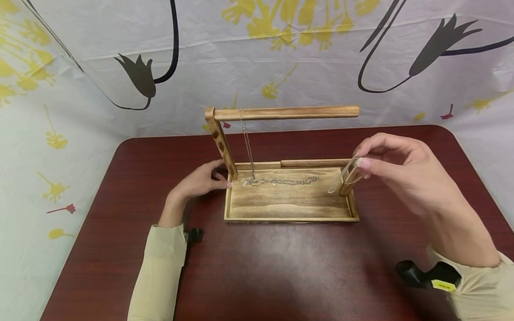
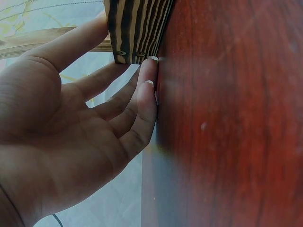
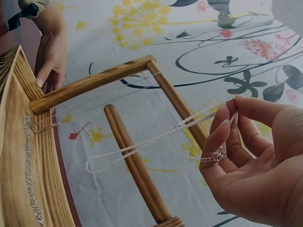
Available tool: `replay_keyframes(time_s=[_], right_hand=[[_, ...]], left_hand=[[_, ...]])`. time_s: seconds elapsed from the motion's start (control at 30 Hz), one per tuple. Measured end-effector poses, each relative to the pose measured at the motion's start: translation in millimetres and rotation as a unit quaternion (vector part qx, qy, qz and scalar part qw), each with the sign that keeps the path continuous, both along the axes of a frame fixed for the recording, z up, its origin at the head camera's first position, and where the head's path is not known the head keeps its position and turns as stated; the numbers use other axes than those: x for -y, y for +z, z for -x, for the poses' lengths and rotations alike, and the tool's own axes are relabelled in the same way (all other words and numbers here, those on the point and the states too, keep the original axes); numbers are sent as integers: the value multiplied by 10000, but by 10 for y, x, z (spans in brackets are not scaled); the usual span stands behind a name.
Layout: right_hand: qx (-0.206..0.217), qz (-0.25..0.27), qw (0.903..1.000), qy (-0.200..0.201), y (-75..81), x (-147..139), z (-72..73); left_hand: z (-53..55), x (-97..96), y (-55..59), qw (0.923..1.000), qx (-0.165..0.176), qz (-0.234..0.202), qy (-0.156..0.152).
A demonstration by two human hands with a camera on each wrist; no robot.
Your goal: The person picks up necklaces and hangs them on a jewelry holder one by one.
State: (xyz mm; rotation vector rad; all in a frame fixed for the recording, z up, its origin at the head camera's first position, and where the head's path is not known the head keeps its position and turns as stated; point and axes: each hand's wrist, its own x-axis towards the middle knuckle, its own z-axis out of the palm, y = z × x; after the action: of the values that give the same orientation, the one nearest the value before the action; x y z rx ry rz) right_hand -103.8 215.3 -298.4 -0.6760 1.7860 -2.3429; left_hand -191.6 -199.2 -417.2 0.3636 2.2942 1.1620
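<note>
A wooden jewelry stand point(image 1: 291, 220) has a shallow tray base, a tall left post with a long upper bar, and a lower bar reaching in from the right post. My left hand point(image 1: 201, 179) holds the tray's left end, thumb at the near side of the post and fingers behind. Above the tray's right end, my right hand point(image 1: 417, 178) pinches a silver chain necklace point(image 3: 128, 150) between thumb and fingertips, and its loop dangles. Another chain necklace point(image 1: 247, 142) hangs from the upper bar point(image 1: 289, 113) near the post. More silver chain point(image 1: 295, 182) lies along the tray floor.
The stand sits on a dark red wooden table point(image 1: 289, 272) with rounded corners. Behind it hangs a white cloth point(image 1: 201, 84) printed with yellow and grey flowers. The lower bar point(image 1: 315, 163) crosses in front of the tray's back edge in the head view.
</note>
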Motion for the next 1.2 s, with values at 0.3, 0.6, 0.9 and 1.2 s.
replay_keyframes(time_s=[0.3,0.6,0.9,1.2], right_hand=[[-153,631,9977,-200,35,-80,19],[7,1456,9893,-10,32,-151,78],[223,2027,9789,-131,75,-197,152],[223,2452,9691,146,151,-196,222]], left_hand=[[-7,0,-20,9999,9,60,84],[-19,-13,-14,9999,27,129,112],[8,3,-26,10000,4,-5,80],[19,6,-31,10000,-28,-29,77]])
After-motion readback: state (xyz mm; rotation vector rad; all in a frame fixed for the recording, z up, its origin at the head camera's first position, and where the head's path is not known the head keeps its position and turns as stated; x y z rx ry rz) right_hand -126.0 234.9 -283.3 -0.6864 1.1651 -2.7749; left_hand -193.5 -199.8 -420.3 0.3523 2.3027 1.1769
